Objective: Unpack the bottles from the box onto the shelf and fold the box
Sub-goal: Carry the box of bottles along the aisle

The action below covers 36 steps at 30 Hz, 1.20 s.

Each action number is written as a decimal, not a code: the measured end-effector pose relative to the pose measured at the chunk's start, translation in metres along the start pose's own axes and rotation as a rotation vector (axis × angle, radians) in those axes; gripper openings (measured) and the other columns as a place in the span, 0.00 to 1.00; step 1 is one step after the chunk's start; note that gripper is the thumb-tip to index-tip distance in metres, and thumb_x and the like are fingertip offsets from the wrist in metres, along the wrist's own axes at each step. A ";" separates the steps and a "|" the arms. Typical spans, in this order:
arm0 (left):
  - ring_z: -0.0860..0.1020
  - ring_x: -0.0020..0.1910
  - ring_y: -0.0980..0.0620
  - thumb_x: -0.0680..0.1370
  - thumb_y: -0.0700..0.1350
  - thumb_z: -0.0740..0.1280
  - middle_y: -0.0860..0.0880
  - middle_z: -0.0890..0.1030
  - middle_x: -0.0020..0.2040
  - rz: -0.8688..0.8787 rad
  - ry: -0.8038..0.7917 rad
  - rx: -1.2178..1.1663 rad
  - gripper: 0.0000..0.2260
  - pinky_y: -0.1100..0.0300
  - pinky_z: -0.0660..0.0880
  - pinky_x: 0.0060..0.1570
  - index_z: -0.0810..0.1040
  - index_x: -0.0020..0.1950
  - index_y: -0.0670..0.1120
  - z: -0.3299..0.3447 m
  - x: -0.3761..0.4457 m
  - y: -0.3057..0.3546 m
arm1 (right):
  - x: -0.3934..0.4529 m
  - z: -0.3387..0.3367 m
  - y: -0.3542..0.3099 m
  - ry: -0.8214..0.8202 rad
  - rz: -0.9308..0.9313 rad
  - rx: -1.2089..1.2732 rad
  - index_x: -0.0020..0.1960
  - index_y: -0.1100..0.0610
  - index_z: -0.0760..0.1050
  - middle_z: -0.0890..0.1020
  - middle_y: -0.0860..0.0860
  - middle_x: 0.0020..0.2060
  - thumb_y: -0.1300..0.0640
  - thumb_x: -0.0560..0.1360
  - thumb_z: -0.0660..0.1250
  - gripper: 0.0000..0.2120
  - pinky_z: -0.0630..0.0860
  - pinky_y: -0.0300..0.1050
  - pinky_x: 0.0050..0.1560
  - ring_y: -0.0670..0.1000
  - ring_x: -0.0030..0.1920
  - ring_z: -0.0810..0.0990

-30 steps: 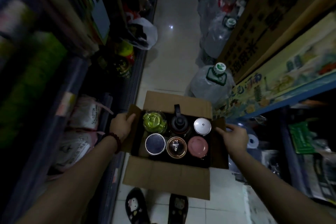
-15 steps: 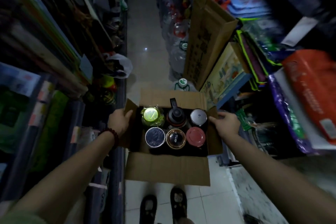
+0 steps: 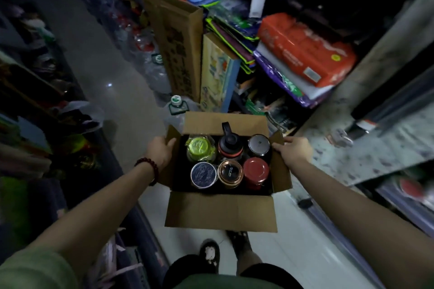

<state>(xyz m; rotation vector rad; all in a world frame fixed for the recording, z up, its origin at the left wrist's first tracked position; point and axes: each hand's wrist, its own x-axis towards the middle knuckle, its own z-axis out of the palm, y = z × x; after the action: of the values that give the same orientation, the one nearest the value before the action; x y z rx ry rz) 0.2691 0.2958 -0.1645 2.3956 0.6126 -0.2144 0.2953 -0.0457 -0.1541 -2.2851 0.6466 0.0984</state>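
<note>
Cardboard box (image 3: pixel 220 211), flaps open: six bottles (image 3: pixel 229 161) (all still packed). Left hand (image 3: pixel 160 150) and right hand (image 3: pixel 292 150) grip opposite side flaps. Risk: flaps bending, box tipping.

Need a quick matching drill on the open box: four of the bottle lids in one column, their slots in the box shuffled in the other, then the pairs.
Things:
1. green lid
2. red lid
3. silver lid
4. dark blue lid

Places in the box, as the camera sees it:
A. near row, right
B. far row, left
C. near row, left
D. far row, right

Pairs: 1-B, 2-A, 3-D, 4-C.

The left hand and right hand hold the box by its side flaps.
</note>
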 end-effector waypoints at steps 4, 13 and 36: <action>0.78 0.43 0.36 0.79 0.49 0.61 0.33 0.80 0.43 0.103 -0.095 0.076 0.18 0.52 0.69 0.38 0.74 0.39 0.36 0.017 -0.009 0.025 | -0.020 -0.029 0.039 0.059 0.116 0.065 0.53 0.57 0.83 0.85 0.56 0.48 0.54 0.69 0.75 0.14 0.75 0.42 0.41 0.54 0.42 0.81; 0.79 0.45 0.38 0.79 0.50 0.62 0.38 0.81 0.41 0.335 -0.272 0.159 0.17 0.53 0.73 0.40 0.78 0.40 0.37 0.071 -0.058 0.104 | -0.084 -0.093 0.147 0.262 0.344 0.220 0.54 0.60 0.82 0.85 0.58 0.47 0.55 0.69 0.76 0.16 0.72 0.42 0.41 0.52 0.39 0.79; 0.79 0.47 0.37 0.80 0.49 0.60 0.35 0.81 0.46 1.135 -0.829 0.537 0.16 0.52 0.73 0.43 0.76 0.44 0.36 0.329 -0.296 0.298 | -0.314 -0.203 0.376 0.938 1.037 0.519 0.51 0.55 0.84 0.86 0.55 0.45 0.55 0.67 0.75 0.13 0.81 0.49 0.41 0.50 0.37 0.81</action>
<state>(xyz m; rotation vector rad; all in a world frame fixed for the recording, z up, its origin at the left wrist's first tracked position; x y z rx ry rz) 0.1528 -0.2246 -0.1659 2.4080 -1.2744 -0.8464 -0.1821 -0.2757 -0.1709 -1.1980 1.9981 -0.6086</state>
